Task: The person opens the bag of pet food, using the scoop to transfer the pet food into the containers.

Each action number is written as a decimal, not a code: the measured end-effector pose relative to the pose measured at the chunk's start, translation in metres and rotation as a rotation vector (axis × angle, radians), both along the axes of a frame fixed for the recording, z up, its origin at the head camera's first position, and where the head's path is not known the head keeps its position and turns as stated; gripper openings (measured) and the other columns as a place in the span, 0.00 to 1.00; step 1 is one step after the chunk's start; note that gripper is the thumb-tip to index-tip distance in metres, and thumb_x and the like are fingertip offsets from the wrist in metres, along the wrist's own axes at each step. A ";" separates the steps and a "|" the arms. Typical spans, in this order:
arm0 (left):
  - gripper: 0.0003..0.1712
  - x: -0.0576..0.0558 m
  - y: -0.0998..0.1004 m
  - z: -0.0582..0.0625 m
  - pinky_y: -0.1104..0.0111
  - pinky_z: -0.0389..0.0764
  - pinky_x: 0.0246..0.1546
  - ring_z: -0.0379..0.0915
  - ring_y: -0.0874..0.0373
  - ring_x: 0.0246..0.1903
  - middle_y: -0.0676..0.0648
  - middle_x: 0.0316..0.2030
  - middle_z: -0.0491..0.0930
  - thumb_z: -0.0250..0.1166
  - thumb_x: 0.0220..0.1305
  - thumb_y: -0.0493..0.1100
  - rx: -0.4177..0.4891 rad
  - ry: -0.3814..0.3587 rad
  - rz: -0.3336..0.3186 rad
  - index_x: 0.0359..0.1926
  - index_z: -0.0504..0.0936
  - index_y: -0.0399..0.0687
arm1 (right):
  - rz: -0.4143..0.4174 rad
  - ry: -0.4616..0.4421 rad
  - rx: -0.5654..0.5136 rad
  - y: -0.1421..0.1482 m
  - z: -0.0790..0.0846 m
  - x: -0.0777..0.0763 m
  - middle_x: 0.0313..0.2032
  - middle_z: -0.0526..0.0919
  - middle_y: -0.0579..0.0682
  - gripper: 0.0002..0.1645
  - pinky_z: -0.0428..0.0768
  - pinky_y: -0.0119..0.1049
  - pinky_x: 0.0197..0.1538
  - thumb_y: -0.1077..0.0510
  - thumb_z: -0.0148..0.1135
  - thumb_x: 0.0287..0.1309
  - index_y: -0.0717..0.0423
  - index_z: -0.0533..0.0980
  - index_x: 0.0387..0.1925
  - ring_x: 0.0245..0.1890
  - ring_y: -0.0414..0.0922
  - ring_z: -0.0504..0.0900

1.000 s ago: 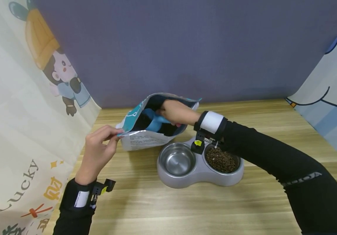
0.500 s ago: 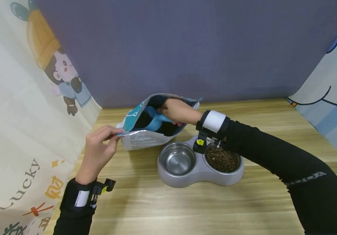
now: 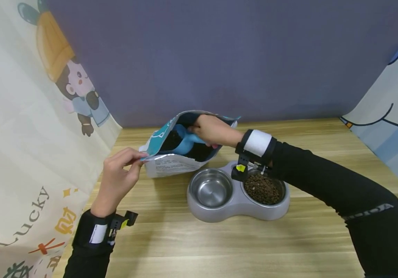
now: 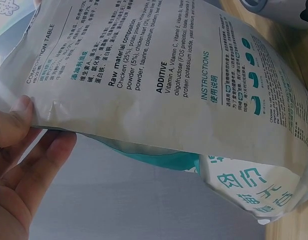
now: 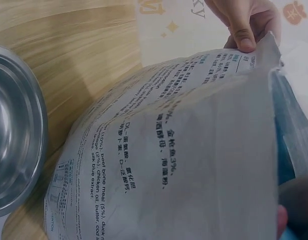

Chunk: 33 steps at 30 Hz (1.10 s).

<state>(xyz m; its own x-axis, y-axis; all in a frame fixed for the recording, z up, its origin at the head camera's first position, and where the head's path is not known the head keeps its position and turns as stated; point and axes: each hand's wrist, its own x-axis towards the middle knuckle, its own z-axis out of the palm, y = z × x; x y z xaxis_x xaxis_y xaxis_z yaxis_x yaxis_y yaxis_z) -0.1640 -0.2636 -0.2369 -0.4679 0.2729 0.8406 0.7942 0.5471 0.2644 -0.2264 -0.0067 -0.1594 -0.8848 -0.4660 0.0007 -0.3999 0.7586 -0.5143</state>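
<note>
Fingers (image 3: 132,155) of your left hand (image 3: 120,175) are pinching the nine-o'clock rim of a teal-and-white printed bag (image 3: 174,166); your right hand (image 3: 213,129) is gripping a blue plastic scoop (image 3: 186,144) inside, fingers curled. A grey double bowl (image 3: 239,204) is sitting at the bag's four o'clock on the wood-grain counter (image 3: 171,243), brown kibble (image 3: 261,189) filling its three-o'clock side.

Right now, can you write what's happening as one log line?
left grip: pinches bag by its edge | right grip: holds blue scoop inside bag | left bowl: bare metal | right bowl: holds brown pellets
</note>
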 end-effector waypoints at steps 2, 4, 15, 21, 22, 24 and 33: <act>0.17 0.000 0.000 0.000 0.82 0.77 0.37 0.80 0.54 0.28 0.44 0.29 0.83 0.63 0.42 0.13 0.001 0.002 -0.004 0.29 0.83 0.34 | 0.006 0.008 -0.003 0.001 0.000 0.001 0.11 0.70 0.50 0.17 0.75 0.37 0.17 0.51 0.45 0.72 0.53 0.76 0.50 0.09 0.43 0.71; 0.17 0.000 0.000 0.001 0.82 0.77 0.37 0.80 0.54 0.28 0.44 0.29 0.83 0.63 0.42 0.13 0.002 0.002 -0.007 0.29 0.83 0.34 | 0.011 0.015 -0.009 0.002 0.000 0.003 0.11 0.70 0.51 0.17 0.74 0.37 0.16 0.51 0.45 0.72 0.53 0.75 0.52 0.08 0.43 0.70; 0.16 0.000 0.000 0.001 0.82 0.77 0.36 0.79 0.55 0.27 0.43 0.28 0.83 0.63 0.42 0.13 -0.004 0.002 0.002 0.28 0.82 0.34 | 0.027 0.007 -0.025 0.004 0.006 0.007 0.11 0.69 0.49 0.17 0.73 0.35 0.14 0.52 0.45 0.73 0.56 0.77 0.35 0.07 0.42 0.69; 0.16 0.001 0.000 0.002 0.82 0.76 0.36 0.79 0.54 0.27 0.44 0.28 0.83 0.63 0.42 0.13 -0.002 0.002 0.008 0.29 0.82 0.34 | 0.015 -0.076 -0.045 0.006 0.009 0.010 0.10 0.64 0.47 0.28 0.71 0.33 0.15 0.50 0.44 0.73 0.51 0.61 0.13 0.08 0.41 0.67; 0.16 0.001 0.000 0.002 0.82 0.76 0.36 0.79 0.54 0.27 0.44 0.28 0.83 0.63 0.42 0.13 -0.002 0.001 0.009 0.29 0.82 0.34 | 0.014 -0.083 -0.053 0.006 0.009 0.010 0.10 0.64 0.47 0.28 0.70 0.33 0.15 0.50 0.44 0.73 0.51 0.60 0.13 0.08 0.41 0.67; 0.16 0.002 0.001 0.002 0.82 0.76 0.36 0.79 0.54 0.27 0.44 0.28 0.83 0.63 0.42 0.13 -0.001 -0.001 0.013 0.28 0.82 0.34 | 0.016 -0.100 -0.074 0.007 0.009 0.011 0.10 0.60 0.46 0.28 0.70 0.33 0.15 0.50 0.44 0.73 0.50 0.59 0.13 0.09 0.41 0.66; 0.16 0.002 0.001 0.001 0.83 0.76 0.36 0.79 0.54 0.27 0.44 0.28 0.83 0.63 0.42 0.13 0.002 -0.004 0.013 0.29 0.82 0.33 | 0.013 -0.215 -0.131 0.015 0.017 0.017 0.12 0.55 0.46 0.28 0.67 0.34 0.18 0.51 0.43 0.73 0.52 0.60 0.14 0.11 0.42 0.61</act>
